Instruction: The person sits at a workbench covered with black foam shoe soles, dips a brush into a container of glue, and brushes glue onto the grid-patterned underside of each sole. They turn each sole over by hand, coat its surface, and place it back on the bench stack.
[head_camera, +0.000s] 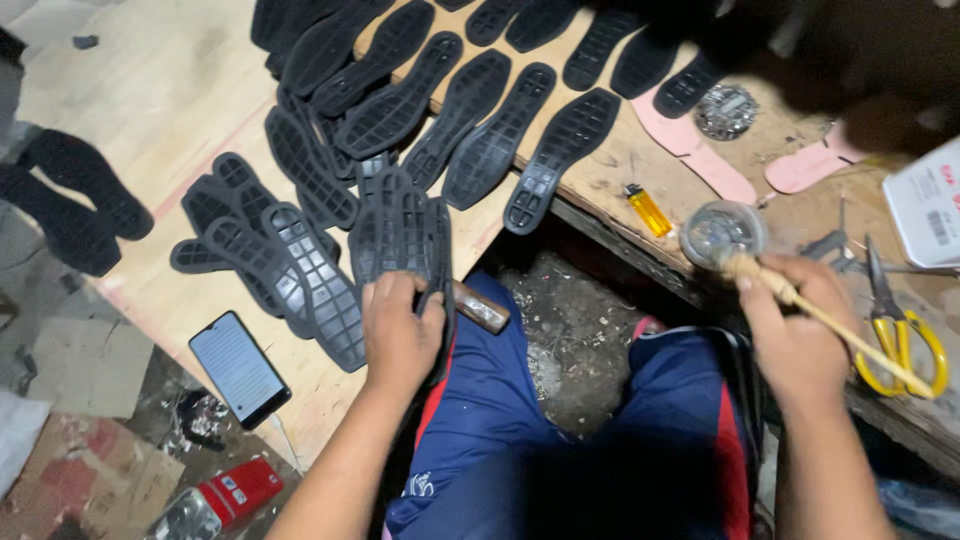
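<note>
While left hand (400, 335) clamps upright black soles (405, 235), right hand (795, 335) grips brush (790, 292) in jar (722, 232) at 2 o'clock; many soles look uncoated.

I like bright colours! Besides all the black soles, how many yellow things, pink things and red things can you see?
Yellow: 2, a lighter and scissors with yellow handles
Pink: 3 insoles, and one partly hidden
Red: 1 can on the floor
Total: 6
</note>
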